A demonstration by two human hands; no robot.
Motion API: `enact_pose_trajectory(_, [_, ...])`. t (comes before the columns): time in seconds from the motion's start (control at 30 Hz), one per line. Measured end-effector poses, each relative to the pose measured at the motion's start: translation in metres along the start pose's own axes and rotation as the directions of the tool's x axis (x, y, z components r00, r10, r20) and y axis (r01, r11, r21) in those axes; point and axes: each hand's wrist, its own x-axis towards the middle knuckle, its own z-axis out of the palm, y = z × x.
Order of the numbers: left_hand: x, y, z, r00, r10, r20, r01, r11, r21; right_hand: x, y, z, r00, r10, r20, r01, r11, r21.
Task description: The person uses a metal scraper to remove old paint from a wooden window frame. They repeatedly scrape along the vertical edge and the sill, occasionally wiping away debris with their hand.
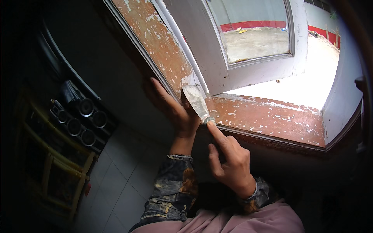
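Observation:
My right hand point(233, 163) grips a paint scraper point(195, 100), its index finger stretched along the ferrule. The scraper's broad metal blade lies over the lower corner of a wooden window frame, where the side jamb point(163, 43) meets the sill point(271, 119). Whitish paint clings in flecks to the brown-orange surface of both. At the corner, a larger white patch point(189, 79) shows just above the blade. My left hand point(176, 113) rests against the jamb's inner edge, with no object visible in it; some of its fingers are hidden in shadow.
A white casement sash point(263, 76) with a glass pane stands swung outward beyond the sill. Round speakers point(86, 107) and a yellowish chair-like frame point(65, 170) sit in shadow at left, beside a tiled floor point(122, 189). A white jamb point(339, 107) bounds the opening at right.

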Motion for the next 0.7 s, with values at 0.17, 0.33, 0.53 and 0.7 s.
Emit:
enact_pose_trajectory(0.17, [-0.001,0.001,0.0,0.999,-0.033,0.007,0.033,0.999,-0.02,-0.002,0.001,0.0,0.999,0.026,0.021,-0.026,1.0,-0.017])
enact_pose_trajectory(0.33, [0.0,0.001,-0.001,1.0,-0.012,0.008,0.012,0.999,-0.032,0.001,0.002,0.002,1.0,-0.011,-0.012,0.011,1.0,-0.003])
enact_pose_trajectory(0.53, [0.0,0.002,0.0,1.0,-0.016,0.007,0.016,1.0,0.014,0.01,0.0,-0.001,1.0,0.027,0.016,-0.027,1.0,-0.01])
enact_pose_trajectory(0.7, [-0.001,0.0,-0.001,1.0,-0.003,0.012,0.004,0.999,-0.045,0.005,-0.007,-0.008,0.992,0.091,0.087,-0.092,0.996,0.006])
